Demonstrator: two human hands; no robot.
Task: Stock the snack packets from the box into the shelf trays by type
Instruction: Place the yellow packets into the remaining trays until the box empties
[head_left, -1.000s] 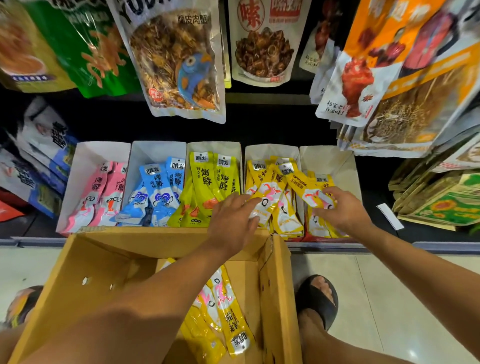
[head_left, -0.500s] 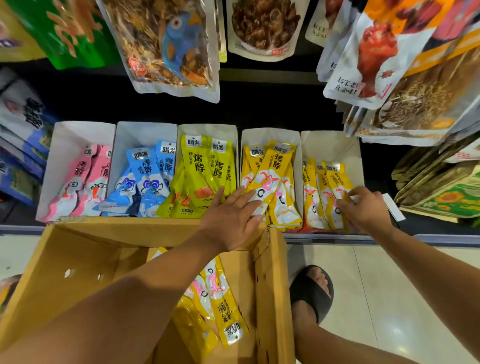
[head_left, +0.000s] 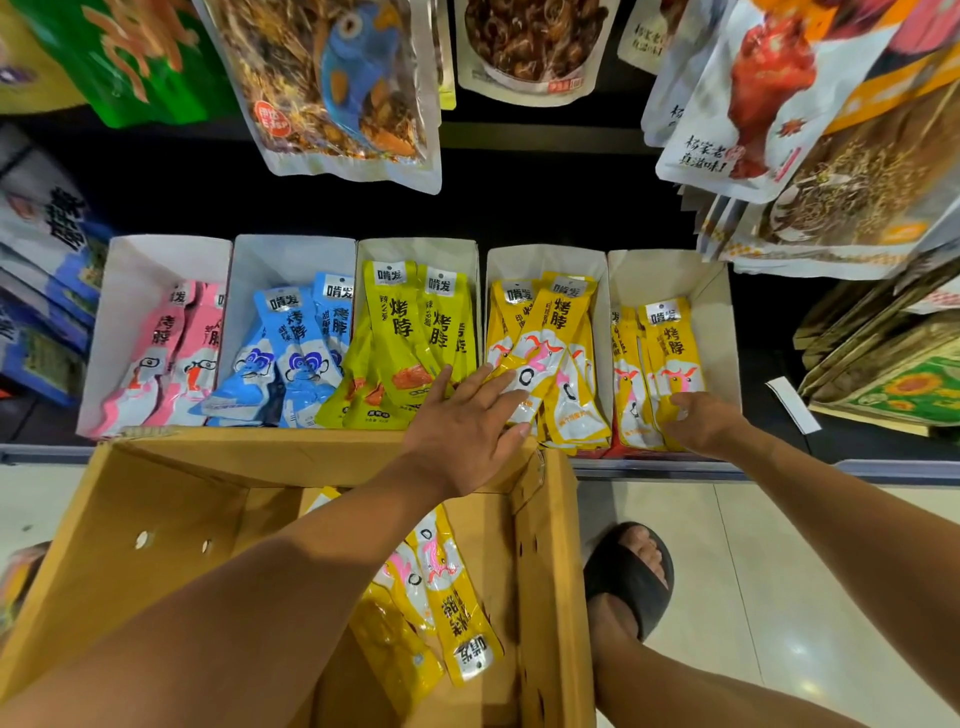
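Beyond the far rim of the cardboard box (head_left: 130, 493), we log five white trays (head_left: 291, 260) in a row. Left hand (head_left: 462, 421), fingers straight and spread, rests flat on the orange-yellow packets (head_left: 550, 332) in the tray past the box's right corner. Right hand (head_left: 701, 423) meets the end-tray packets (head_left: 675, 358) further right of the box; its fingers are bent, and we cannot tell whether it grips. Spare packets (head_left: 457, 597) lie inside the box.
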